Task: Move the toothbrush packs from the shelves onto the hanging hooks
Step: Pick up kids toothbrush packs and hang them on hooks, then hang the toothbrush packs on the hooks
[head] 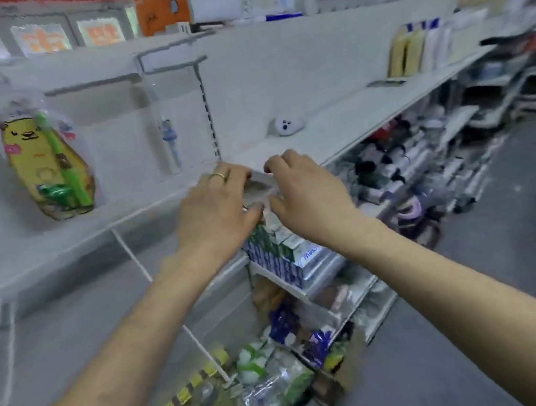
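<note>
Both my hands meet at the front edge of the white shelf point(351, 122). My left hand point(215, 206) and my right hand point(306, 194) each pinch a clear pack point(259, 188) between them; blur hides what is inside it. A yellow cartoon toothbrush pack point(46, 158) hangs at the left. A slim clear toothbrush pack point(168, 137) hangs from a wire hook point(171, 65) beside the slotted upright. A second bare wire hook point(91, 84) sticks out to the left of it.
A small white ghost-shaped item point(289, 124) lies on the shelf. Boxed goods point(283, 248) fill the shelf under my hands, and bagged items point(266, 375) lie lower. Bottles point(417, 47) stand far right. The grey aisle floor point(505, 238) runs to the right.
</note>
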